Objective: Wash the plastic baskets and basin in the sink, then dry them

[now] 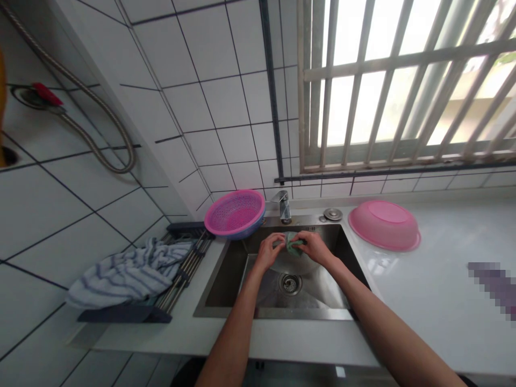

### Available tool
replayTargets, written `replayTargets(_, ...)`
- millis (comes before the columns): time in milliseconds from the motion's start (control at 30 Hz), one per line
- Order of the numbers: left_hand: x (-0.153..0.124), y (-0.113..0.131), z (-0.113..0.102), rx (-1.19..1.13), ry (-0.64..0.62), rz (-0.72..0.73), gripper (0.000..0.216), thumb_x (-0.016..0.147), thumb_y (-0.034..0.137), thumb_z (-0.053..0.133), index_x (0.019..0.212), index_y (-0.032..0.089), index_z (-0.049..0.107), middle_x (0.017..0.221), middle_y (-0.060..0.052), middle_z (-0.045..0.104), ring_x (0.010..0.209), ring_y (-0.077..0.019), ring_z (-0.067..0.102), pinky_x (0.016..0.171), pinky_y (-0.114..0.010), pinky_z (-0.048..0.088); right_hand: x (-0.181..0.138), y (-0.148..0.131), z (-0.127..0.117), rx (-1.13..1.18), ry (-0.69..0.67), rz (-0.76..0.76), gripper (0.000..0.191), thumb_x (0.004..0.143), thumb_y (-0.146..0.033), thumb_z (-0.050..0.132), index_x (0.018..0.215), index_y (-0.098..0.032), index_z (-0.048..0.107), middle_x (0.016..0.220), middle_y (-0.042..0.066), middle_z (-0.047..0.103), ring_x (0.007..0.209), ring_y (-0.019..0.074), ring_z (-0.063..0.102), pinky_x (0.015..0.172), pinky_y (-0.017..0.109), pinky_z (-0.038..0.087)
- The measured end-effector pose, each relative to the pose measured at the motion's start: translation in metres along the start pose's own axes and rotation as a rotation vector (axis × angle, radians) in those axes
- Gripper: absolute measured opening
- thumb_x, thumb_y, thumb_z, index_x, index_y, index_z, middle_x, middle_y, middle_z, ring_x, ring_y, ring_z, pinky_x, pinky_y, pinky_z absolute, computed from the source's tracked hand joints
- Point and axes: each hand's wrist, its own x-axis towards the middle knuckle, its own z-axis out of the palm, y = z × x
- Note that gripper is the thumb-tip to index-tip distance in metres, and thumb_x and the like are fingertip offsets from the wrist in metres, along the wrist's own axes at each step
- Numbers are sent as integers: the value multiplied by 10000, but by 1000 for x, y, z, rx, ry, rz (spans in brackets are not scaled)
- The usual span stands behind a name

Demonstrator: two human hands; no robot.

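Note:
Both my hands are over the back part of the steel sink [266, 312], just below the tap [285, 207]. The fingers of my right hand [315, 246] are closed on a crumpled green cloth [295, 245]. Close beside it, my left hand [271, 250] has its fingers curled at the cloth's left edge. A small greyish, shiny patch shows between the two hands; it is too small to tell what it is. Under the hands, the round drain [290, 284] shows in the sink floor.
A pink colander [236, 212] in a bluish basin stands at the sink's back left corner. Left of the sink, a striped cloth [133, 274] lies over a metal rack [187, 269]. An upturned pink basin [385, 226] and a drain cover [332, 214] are to the right.

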Motion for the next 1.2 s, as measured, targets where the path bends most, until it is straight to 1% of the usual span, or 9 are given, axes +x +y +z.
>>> replayTargets(167,1,-6,-8,-9,107,-49,120,877,331,702,883,212,708,1175,-115,743,1139,-274,680,1061,-432,467,0,10,-7,-9,74,90,86,837,-236,740,915,-221,772,893,30,778,815,218,699,759,288,491)
replayTargets(367,0,-2,0,-45,4,-19,121,877,334,705,873,213,707,1167,-105,746,1138,-263,679,1047,-414,478,-1,-2,-1,11,23,22,82,849,-240,726,919,-223,766,930,40,774,860,216,704,796,289,497)
replayTargets(433,0,-4,-1,-46,13,-22,118,871,329,711,872,211,713,1168,-109,744,1135,-262,678,1045,-416,479,0,-2,-1,42,7,30,99,841,-250,739,928,-217,770,922,36,775,848,211,703,783,282,498)
replayTargets(633,3,-14,-5,-73,115,-71,159,862,355,719,854,196,709,1220,-137,714,1187,-279,657,1107,-459,439,2,8,-8,10,84,106,138,827,-285,744,932,-201,777,859,29,771,757,194,672,713,275,478)
replayTargets(767,4,-18,-3,16,315,-121,223,835,388,755,954,200,747,1433,-144,583,1399,-305,509,1200,-464,352,2,0,-5,-43,153,74,119,858,-247,720,963,-209,762,930,41,774,839,207,697,766,287,487)
replayTargets(867,4,-20,-2,-95,396,-344,379,826,515,755,1007,184,724,1255,-145,673,1235,-299,622,1102,-461,460,0,-9,3,-112,200,67,92,867,-209,719,955,-214,748,941,39,758,858,204,690,774,284,478)
replayTargets(1000,0,-17,4,-494,182,-752,611,812,724,686,996,142,695,1078,-152,731,900,-241,712,827,-378,565,-4,-20,18,-102,88,16,88,870,-210,745,956,-218,755,929,40,745,850,195,682,760,274,474)
replayTargets(1100,-4,-11,9,-607,156,-786,596,744,700,768,944,146,678,967,-97,731,749,-175,681,664,-270,510,-5,-27,26,13,-74,-56,85,887,-269,760,952,-218,780,894,34,748,814,182,678,736,261,476)
replayTargets(1200,-4,-6,13,-614,149,-742,543,679,618,840,904,153,671,818,-33,701,674,-153,638,609,-243,460,-6,-29,29,124,-151,-24,142,868,-326,791,955,-215,809,870,30,765,789,184,678,715,259,481)
